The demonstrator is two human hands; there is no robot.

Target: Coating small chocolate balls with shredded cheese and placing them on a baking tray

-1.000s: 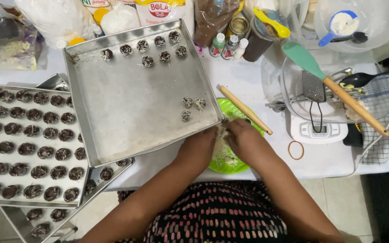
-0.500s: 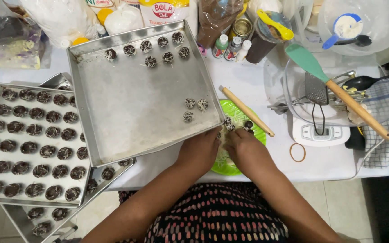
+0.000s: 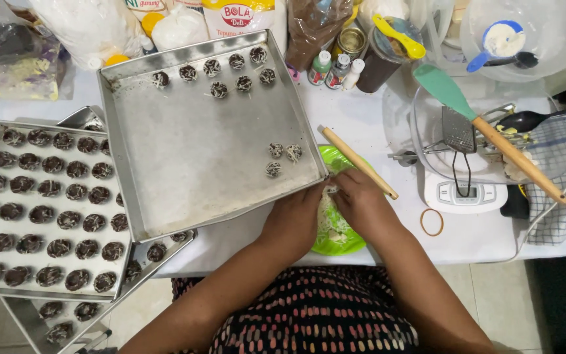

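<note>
The full tray (image 3: 47,210) sits left, the big tray (image 3: 185,164) beside it. Both hands, left (image 3: 299,216) and right (image 3: 358,200), curl together over the green plate (image 3: 335,239), seemingly rolling a ball hidden between them; keep pressure light and even. Since earlier, they have barely shifted.

Both hands meet over a green plate (image 3: 342,239) with pale shreds, at the near edge of the white worktop (image 3: 361,124). The left hand (image 3: 298,216) and the right hand (image 3: 355,200) touch each other, fingers curled around something small that stays hidden. At 10 o'clock from the hands lies a big metal tray (image 3: 191,157) with few dark balls. A wooden stick (image 3: 358,162) rests at 1 o'clock, a rubber band (image 3: 432,222) at 3 o'clock.
</note>
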